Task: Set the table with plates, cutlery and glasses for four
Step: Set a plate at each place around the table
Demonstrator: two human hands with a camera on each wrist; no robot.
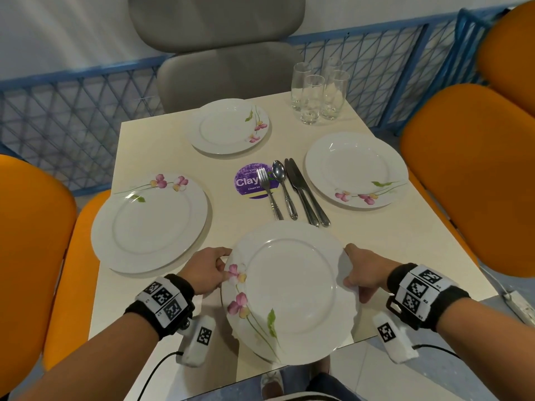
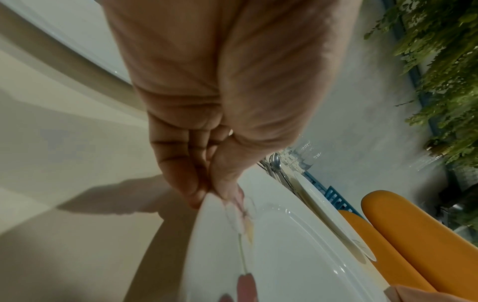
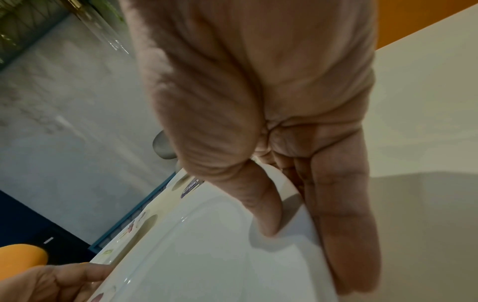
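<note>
Both my hands hold a white flowered plate just above the near edge of the cream table. My left hand pinches its left rim, thumb on top, fingers under. My right hand grips the right rim the same way. Three more flowered plates lie on the table: left, far and right. A fork, a spoon and two knives lie together in the middle. Several tall glasses stand at the far right corner.
A purple round sticker marks the table centre. Orange chairs stand left and right, a grey chair at the far side. A blue lattice fence runs behind. A white power strip lies on the floor at right.
</note>
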